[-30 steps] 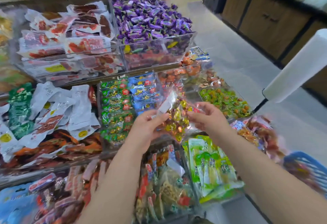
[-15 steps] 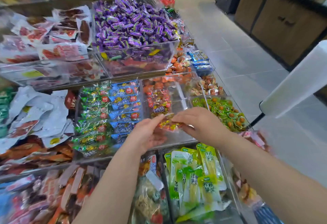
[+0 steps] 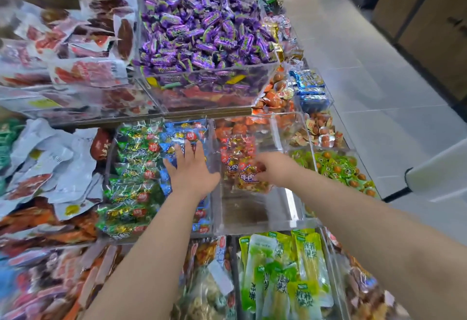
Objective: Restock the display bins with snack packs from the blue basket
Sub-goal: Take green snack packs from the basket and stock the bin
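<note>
A clear acrylic bin (image 3: 242,211) on the middle tier holds a small heap of red and yellow snack packs (image 3: 235,153) at its far end, and its near half is bare. My right hand (image 3: 278,170) reaches into this bin with its fingers curled on a red and yellow snack pack (image 3: 249,184) at the heap's near edge. My left hand (image 3: 190,170) lies flat with spread fingers on the blue snack packs (image 3: 182,135) in the neighbouring bin to the left. The blue basket is out of view.
Green packs (image 3: 134,158) fill the left half of the blue packs' bin. A bin of purple candies (image 3: 202,31) overhangs from the tier above. Long green packs (image 3: 283,276) lie in the lower tier. A white roll (image 3: 439,168) juts in at the right over grey floor.
Both hands held the pack together above the bins. Now my right hand has lowered it into the clear bin, and my left hand has let go and moved onto the blue packs.
</note>
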`<control>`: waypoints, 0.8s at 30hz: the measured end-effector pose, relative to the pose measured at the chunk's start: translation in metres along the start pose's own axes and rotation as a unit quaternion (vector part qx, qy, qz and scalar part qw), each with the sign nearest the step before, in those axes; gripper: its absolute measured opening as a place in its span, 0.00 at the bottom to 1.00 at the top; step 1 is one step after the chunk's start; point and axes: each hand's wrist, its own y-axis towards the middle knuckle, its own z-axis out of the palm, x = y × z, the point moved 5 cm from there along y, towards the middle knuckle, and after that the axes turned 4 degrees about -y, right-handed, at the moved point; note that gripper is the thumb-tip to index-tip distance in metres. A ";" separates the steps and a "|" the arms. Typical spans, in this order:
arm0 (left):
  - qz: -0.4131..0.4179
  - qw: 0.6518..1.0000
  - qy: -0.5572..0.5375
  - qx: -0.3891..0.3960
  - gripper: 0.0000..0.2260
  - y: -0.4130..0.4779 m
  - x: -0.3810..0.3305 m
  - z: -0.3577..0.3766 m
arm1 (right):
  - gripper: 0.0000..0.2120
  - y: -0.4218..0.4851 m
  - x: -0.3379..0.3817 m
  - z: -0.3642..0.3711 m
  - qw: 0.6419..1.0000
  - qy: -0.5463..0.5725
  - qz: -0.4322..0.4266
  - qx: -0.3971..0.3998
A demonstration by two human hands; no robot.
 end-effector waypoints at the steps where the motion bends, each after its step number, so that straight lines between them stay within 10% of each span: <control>1: 0.004 1.000 -0.001 -0.013 0.42 0.000 0.000 0.002 | 0.18 0.012 0.004 0.006 0.999 -0.028 -0.012 0.015; 10: 0.019 0.998 -0.015 -0.059 0.42 0.000 0.004 0.007 | 0.21 0.060 0.019 0.036 0.965 -0.198 -0.105 -0.137; 14: 0.020 0.998 -0.007 -0.061 0.42 0.000 0.005 0.008 | 0.50 0.049 -0.017 0.059 0.981 -0.039 0.091 -0.164; 18: 0.020 0.998 -0.001 -0.059 0.42 -0.001 0.004 0.008 | 0.63 0.033 -0.039 0.096 0.917 0.227 0.302 -0.126; 24: 0.020 0.998 0.007 -0.055 0.42 -0.001 0.004 0.008 | 0.38 0.045 -0.033 0.120 0.893 0.340 0.296 -0.011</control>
